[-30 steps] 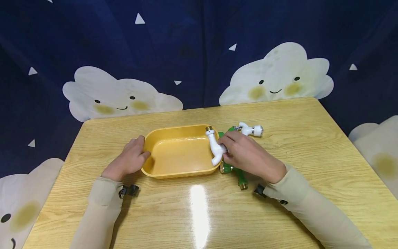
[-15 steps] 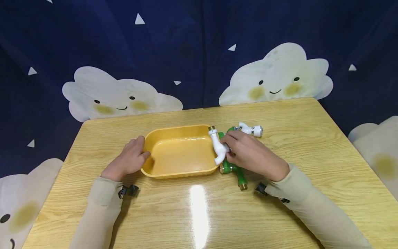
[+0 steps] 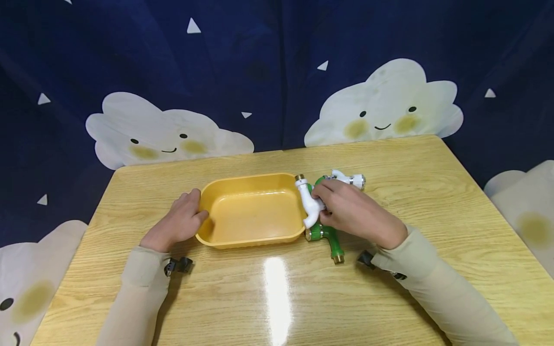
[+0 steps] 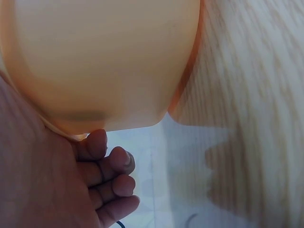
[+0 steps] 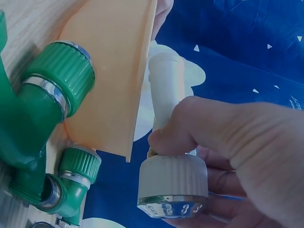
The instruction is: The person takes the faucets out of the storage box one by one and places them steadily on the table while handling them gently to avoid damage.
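Observation:
My right hand (image 3: 357,211) grips a white faucet (image 3: 309,204) near its ribbed knob (image 5: 173,180). The faucet is over the right rim of a yellow plastic basin (image 3: 255,216), its brass-threaded end (image 3: 299,178) pointing away from me. At the basin's left end, my left hand (image 3: 175,221) holds the rim; the left wrist view shows its fingers (image 4: 116,187) curled beside the basin wall. Green faucets (image 5: 59,78) lie against the basin's right side, partly hidden under my right hand in the head view.
Another white faucet (image 3: 346,179) lies behind my right hand, on the wooden table (image 3: 216,298). A dark blue curtain (image 3: 277,72) with printed clouds hangs along the table's far edge.
My right hand has shifted slightly to the right with the white faucet, from above the basin's inside to its right rim. My left hand and the basin have stayed in place.

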